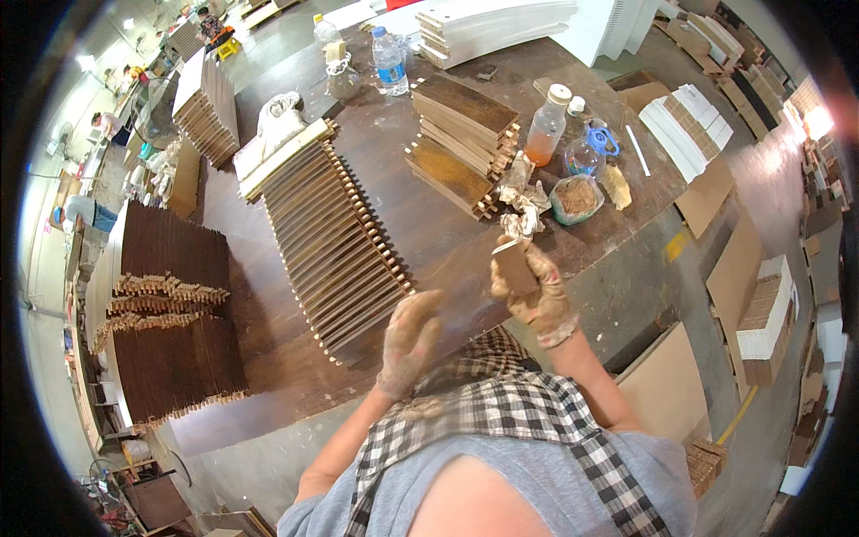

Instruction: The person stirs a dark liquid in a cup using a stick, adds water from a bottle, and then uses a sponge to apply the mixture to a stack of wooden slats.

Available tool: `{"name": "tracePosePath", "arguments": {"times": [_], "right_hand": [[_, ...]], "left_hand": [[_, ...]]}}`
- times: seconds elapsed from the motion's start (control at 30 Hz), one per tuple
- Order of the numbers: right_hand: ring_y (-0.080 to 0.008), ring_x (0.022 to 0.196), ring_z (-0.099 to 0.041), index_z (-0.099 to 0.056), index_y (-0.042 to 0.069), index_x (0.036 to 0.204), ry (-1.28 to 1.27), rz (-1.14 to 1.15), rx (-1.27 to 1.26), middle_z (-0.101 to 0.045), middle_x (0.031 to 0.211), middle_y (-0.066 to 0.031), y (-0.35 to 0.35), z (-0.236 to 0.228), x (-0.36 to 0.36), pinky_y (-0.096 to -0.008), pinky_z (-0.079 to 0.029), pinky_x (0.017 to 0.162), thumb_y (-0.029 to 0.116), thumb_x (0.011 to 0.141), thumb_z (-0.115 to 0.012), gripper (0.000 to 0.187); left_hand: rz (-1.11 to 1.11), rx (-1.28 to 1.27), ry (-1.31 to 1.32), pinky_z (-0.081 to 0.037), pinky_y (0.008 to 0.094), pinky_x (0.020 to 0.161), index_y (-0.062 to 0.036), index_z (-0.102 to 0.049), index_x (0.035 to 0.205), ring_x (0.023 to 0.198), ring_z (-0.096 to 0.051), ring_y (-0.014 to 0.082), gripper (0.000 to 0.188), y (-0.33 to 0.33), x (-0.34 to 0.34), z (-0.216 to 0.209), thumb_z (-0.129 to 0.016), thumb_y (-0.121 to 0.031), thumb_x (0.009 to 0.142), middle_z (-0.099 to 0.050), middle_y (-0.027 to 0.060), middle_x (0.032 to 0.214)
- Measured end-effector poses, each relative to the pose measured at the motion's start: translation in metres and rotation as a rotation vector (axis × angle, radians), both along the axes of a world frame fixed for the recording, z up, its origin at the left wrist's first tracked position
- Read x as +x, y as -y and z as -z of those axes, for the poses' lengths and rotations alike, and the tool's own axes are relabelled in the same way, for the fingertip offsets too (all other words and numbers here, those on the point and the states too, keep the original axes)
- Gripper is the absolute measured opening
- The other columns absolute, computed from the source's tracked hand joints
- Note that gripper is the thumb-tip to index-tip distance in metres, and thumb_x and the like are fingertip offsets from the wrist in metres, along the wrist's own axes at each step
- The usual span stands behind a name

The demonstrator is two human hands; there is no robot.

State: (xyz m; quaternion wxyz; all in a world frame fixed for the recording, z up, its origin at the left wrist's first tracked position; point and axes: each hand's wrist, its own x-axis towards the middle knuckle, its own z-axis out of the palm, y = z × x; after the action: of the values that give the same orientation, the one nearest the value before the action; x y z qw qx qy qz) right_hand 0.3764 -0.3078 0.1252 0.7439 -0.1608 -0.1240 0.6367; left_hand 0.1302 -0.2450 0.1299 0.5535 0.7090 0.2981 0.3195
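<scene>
While holding a small flat brown block (513,270) in the right hand (548,300), just below and right of the frame's centre, apparently at the readying stage of rubbing down the dark slats (335,255); only a judgement, from the shape of the block and the layout of the work.

On the right, a closed grip, with thumb and gloved fingers around the block and no gap visible; on the left, a loose, unfilled grip, slightly curled, with nothing visible inside; for the left hand (410,345), a place near the lower right end of the slat row, touching or not impossible to tell.

Laid side by side across the tabletop (376,134), left of centre in the frame, slanting from upper left to lower right, pale-pegged at both ends; above, at upper centre, a shorter stack of brown boards (465,116); at far left, tall dark piles (174,259); at upper right, beyond the block, a crumpled cloth (526,197) and a bottle of orange liquid (546,130).

Next, probably best to bring the block down flat onto the slats, steadying the row with the left hand; advisable to press evenly and spare the pegs.
</scene>
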Motion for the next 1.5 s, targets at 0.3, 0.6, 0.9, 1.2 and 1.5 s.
{"name": "tracePosePath", "arguments": {"times": [0.3, 0.6, 0.9, 1.2, 1.5], "right_hand": [[-0.0166, 0.067, -0.061, -0.063, 0.000, 0.112, -0.045, -0.072, -0.467, -0.067, 0.095, -0.0155, 0.038, -0.024, -0.068, -0.0263, -0.047, 0.058, 0.027, 0.105, -0.050, 0.030], [-0.0162, 0.069, -0.058, -0.054, 0.002, 0.128, 0.076, -0.169, -0.523, -0.065, 0.096, -0.0170, 0.047, -0.016, -0.051, -0.0289, -0.046, 0.059, 0.031, 0.108, -0.044, 0.036], [-0.0177, 0.082, -0.065, -0.055, 0.002, 0.131, 0.722, -0.200, -0.241, -0.067, 0.108, -0.0140, 0.034, -0.002, 0.061, -0.0285, -0.054, 0.065, 0.029, 0.106, -0.049, 0.037], [-0.0087, 0.065, -0.061, -0.065, 0.003, 0.113, 0.550, -0.186, -0.464, -0.069, 0.088, -0.0042, 0.035, -0.012, 0.191, -0.0215, -0.050, 0.055, 0.024, 0.105, -0.052, 0.026], [-0.0208, 0.092, -0.061, -0.062, 0.001, 0.115, 1.529, 0.669, -0.662, -0.062, 0.109, -0.0107, 0.017, 0.021, 0.303, -0.0358, -0.053, 0.084, 0.006, 0.093, -0.069, 0.023]], "left_hand": [[0.267, -0.478, 0.323, -0.042, 0.0349, 0.111, 0.0004, -0.043, 0.149, 0.134, -0.050, 0.0219, 0.053, 0.002, 0.025, -0.020, -0.055, -0.011, 0.099, -0.052, 0.0131, 0.148], [0.345, -0.554, 0.227, -0.043, 0.0341, 0.107, -0.0015, -0.055, 0.135, 0.122, -0.056, 0.0170, 0.058, -0.005, 0.037, 0.008, -0.070, -0.041, 0.095, -0.062, 0.0071, 0.130], [0.232, -0.557, 0.185, -0.048, 0.0331, 0.099, -0.0010, -0.053, 0.139, 0.120, -0.056, 0.0170, 0.076, 0.001, 0.138, -0.008, -0.074, -0.054, 0.089, -0.062, 0.0065, 0.129], [0.144, -0.569, 0.218, -0.051, 0.0320, 0.094, 0.0014, -0.052, 0.135, 0.110, -0.060, 0.0160, 0.049, 0.008, 0.246, -0.008, -0.067, -0.028, 0.098, -0.063, 0.0067, 0.123], [-0.064, -0.484, 0.030, -0.049, 0.0249, 0.083, -0.0020, -0.052, 0.133, 0.097, -0.057, 0.0086, 0.035, -0.004, 0.250, 0.022, -0.055, -0.024, 0.106, -0.060, -0.0005, 0.111]]}}
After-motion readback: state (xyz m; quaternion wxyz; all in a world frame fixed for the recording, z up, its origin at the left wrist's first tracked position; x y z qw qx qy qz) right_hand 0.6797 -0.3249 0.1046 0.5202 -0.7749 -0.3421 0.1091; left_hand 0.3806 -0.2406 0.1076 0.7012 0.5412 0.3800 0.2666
